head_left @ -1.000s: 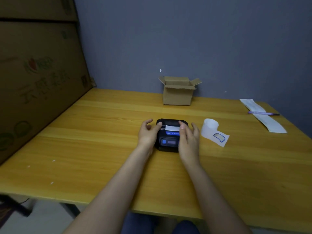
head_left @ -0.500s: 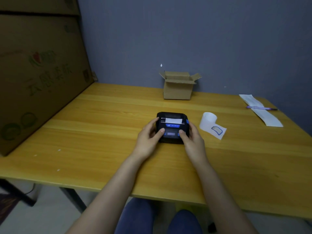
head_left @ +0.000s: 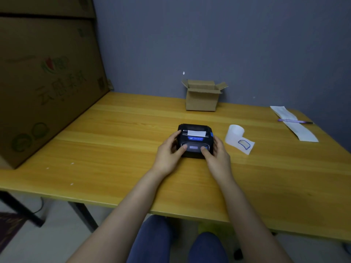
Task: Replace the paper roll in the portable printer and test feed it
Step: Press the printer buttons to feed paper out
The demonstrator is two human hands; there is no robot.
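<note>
A small black portable printer point(head_left: 194, 134) sits on the yellow wooden table point(head_left: 114, 149), lid shut, with a short white paper strip point(head_left: 196, 133) sticking out of its slot. My left hand point(head_left: 169, 152) grips its left side, thumb on the front panel. My right hand point(head_left: 216, 153) grips its right side, thumb also on the front panel. A white paper roll point(head_left: 235, 134) stands to the right of the printer, its loose end bearing a blue drawn outline.
A small open cardboard box point(head_left: 202, 96) stands at the back by the wall. A long paper strip point(head_left: 294, 123) with a purple pen point(head_left: 294, 121) across it lies at the far right. A big cardboard box point(head_left: 43, 82) walls off the left side.
Both hands slid from on top of the printer down to its sides, and the thumbs now rest on the front panel. The paper strip at the slot is uncovered.
</note>
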